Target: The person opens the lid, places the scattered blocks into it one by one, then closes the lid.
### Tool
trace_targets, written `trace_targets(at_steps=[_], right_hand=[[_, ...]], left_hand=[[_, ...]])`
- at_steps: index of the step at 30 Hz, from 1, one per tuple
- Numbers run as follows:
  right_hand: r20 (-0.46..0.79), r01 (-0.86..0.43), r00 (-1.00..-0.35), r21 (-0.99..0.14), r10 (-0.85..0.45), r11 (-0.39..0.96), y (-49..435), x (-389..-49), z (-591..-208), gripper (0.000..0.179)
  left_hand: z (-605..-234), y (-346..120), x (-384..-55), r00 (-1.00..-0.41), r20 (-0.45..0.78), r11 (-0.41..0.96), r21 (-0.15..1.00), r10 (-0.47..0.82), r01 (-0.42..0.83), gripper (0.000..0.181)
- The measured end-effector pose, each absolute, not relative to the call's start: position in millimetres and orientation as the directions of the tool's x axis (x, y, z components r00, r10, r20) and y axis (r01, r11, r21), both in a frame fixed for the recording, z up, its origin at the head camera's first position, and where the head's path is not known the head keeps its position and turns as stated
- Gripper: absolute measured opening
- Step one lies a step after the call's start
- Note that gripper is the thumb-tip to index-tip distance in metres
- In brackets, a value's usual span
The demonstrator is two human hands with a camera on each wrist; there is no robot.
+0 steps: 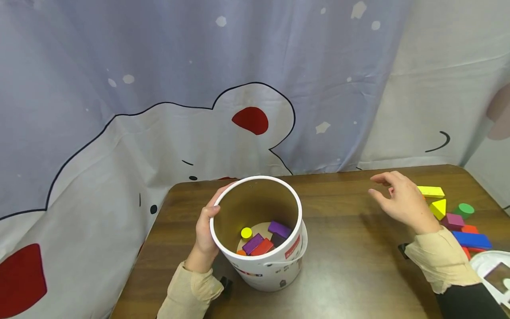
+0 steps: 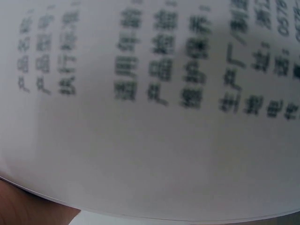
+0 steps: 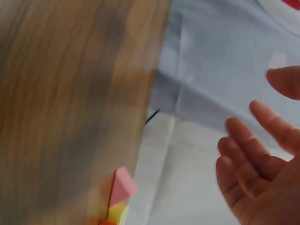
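Observation:
A white bucket (image 1: 271, 275) stands slightly tilted on the wooden table, and my left hand (image 1: 207, 230) grips its rim from the left, thumb over the edge. Inside lie several blocks, among them a yellow cylinder (image 1: 246, 233), a red block (image 1: 261, 247) and a purple block (image 1: 280, 229). Printed text on the bucket wall (image 2: 140, 150) fills the left wrist view. Over the table on the right, my right hand (image 1: 402, 201) hovers with fingers loosely bent and nothing in them. Beside it are a yellow triangular block (image 1: 438, 208) and, in the right wrist view, a pink block (image 3: 123, 186).
More blocks lie along the table's right side, including a green cylinder (image 1: 464, 211) and a long blue block (image 1: 472, 240). A white lid-like piece (image 1: 488, 261) sits at the right edge. Behind the table (image 1: 342, 266) hangs a patterned curtain (image 1: 159, 141).

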State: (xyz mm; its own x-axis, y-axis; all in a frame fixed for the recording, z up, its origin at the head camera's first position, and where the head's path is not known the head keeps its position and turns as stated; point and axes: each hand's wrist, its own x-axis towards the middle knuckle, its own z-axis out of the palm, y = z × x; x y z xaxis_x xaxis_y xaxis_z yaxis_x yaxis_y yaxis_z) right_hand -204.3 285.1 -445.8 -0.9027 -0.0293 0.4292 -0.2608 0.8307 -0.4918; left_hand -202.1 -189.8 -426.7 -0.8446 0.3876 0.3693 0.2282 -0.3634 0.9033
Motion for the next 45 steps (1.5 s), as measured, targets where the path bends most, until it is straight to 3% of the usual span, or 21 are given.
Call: trace_targets(at_steps=[5,17,29,39,45], right_hand=[[0.293,-0.170,-0.955,-0.445,-0.037,0.879,298.0,-209.3,-455.3,0.047],[0.059,-0.094,-0.995,-0.291,-0.080,0.952,313.7,-210.5,-477.0,0.068],[0.080,-0.085,-0.994,-0.239,-0.068,0.967,317.5,-209.7,-479.7,0.061],[0.047,-0.023,-0.999,-0.299,-0.010,0.954,324.6,-209.6,-479.8,0.065],[0.025,-0.009,-1.000,-0.274,-0.003,0.962,327.9,-210.2,-480.3,0.061]], left_hand=[[-424.6,-190.1,-203.4,-0.838,0.380,-0.363,0.901,0.391,0.239,0.066],[-414.4,-184.5,-198.4,-0.822,0.408,-0.353,0.895,0.398,0.273,0.061],[-423.9,-188.8,-203.0,-0.828,0.398,-0.357,0.897,0.394,0.261,0.064],[-431.2,-190.6,-207.5,-0.826,0.401,-0.385,0.889,0.396,0.247,0.066],[-437.9,-193.4,-211.3,-0.830,0.392,-0.378,0.894,0.396,0.242,0.066]])
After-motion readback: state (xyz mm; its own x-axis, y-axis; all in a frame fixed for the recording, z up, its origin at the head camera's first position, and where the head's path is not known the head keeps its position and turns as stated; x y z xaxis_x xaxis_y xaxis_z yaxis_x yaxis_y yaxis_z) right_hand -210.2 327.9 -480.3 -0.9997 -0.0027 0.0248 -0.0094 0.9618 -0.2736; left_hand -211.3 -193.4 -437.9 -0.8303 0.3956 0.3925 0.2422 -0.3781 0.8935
